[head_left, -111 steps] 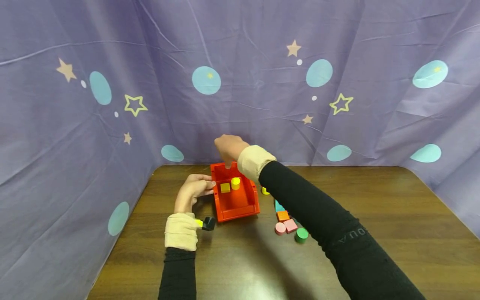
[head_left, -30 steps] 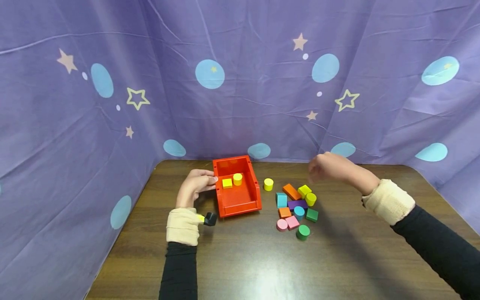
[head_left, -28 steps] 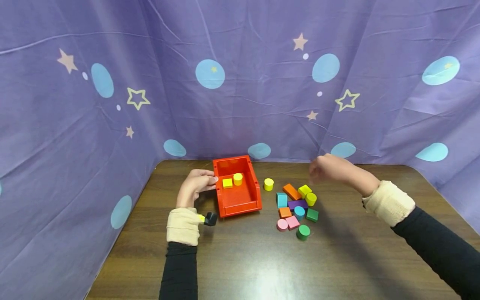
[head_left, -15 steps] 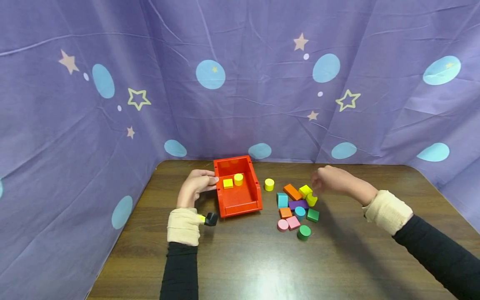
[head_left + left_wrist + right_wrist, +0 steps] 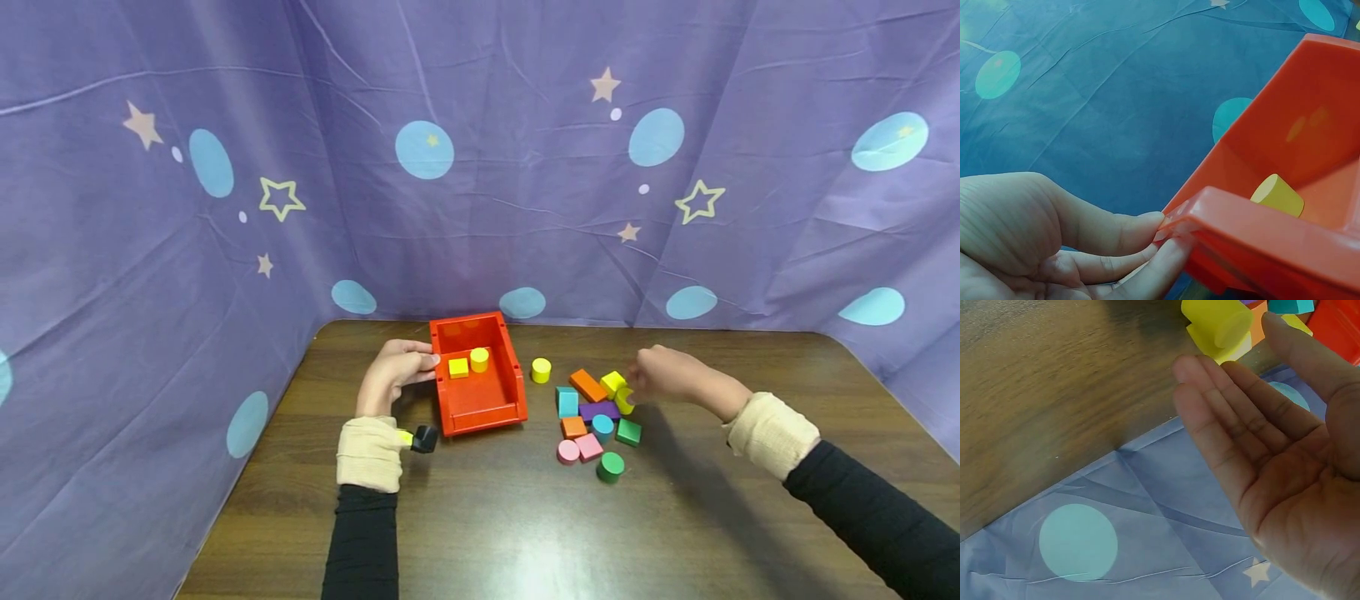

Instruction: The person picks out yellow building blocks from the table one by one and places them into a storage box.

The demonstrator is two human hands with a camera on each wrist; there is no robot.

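My left hand (image 5: 393, 375) pinches the left side wall of a red plastic bin (image 5: 483, 419) between thumb and fingers, which the left wrist view (image 5: 1166, 237) shows close up. In the bin lie a yellow square block (image 5: 458, 368) and a yellow cylinder (image 5: 479, 360). At the right of a group of coloured blocks, my right hand (image 5: 667, 373) hovers low beside another yellow cylinder (image 5: 623, 402), partly covering it in the head view. In the right wrist view, its fingers are loosely extended, thumb apart, with the fingertips close to that cylinder (image 5: 1216, 322).
A lone yellow cylinder (image 5: 541, 371) stands between bin and group. The group includes an orange block (image 5: 588, 386), a purple block (image 5: 597, 411), a light blue cylinder (image 5: 602, 428), a pink cylinder (image 5: 567, 452) and a green cylinder (image 5: 611, 467). A purple curtain (image 5: 480, 208) hangs behind the wooden table (image 5: 480, 517).
My right hand has moved from over the bin to the right side of the blocks, then lowered towards the yellow cylinder there. My left hand has stayed on the bin.
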